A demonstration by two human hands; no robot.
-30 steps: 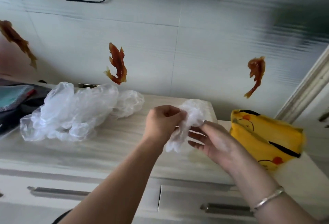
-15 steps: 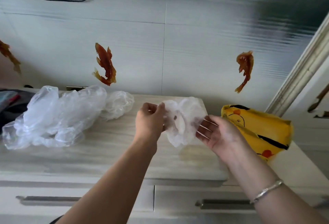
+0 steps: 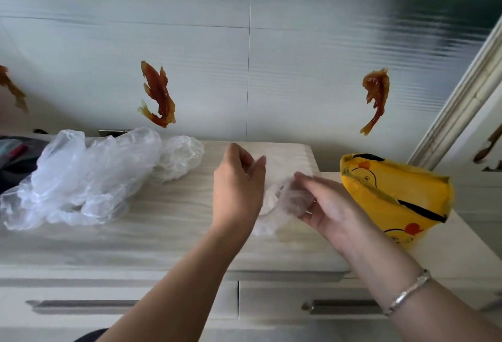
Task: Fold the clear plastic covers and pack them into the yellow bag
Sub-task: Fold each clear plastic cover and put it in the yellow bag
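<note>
Your right hand [image 3: 326, 205] now grips plastic cover [image 3: 282, 200], folded smaller than before; left hand [image 3: 239, 181] fingers loose, released. Yellow bag [image 3: 394, 195] next.

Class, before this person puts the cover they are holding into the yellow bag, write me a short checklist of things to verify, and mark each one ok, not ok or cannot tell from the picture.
1. Cover held: ok. The right hand grips the clear plastic cover above the cabinet top.
2. Left hand helping: cannot tell. It is beside the cover with fingers loosely curled; contact is unclear.
3. Cover folded flat: not ok. It looks bunched and crumpled.
4. Yellow bag within reach: ok. It sits just right of the right hand.
5. Bag mouth open: cannot tell. The opening is not plainly visible.
6. More covers waiting: ok. A pile of clear covers lies at the left.
</note>
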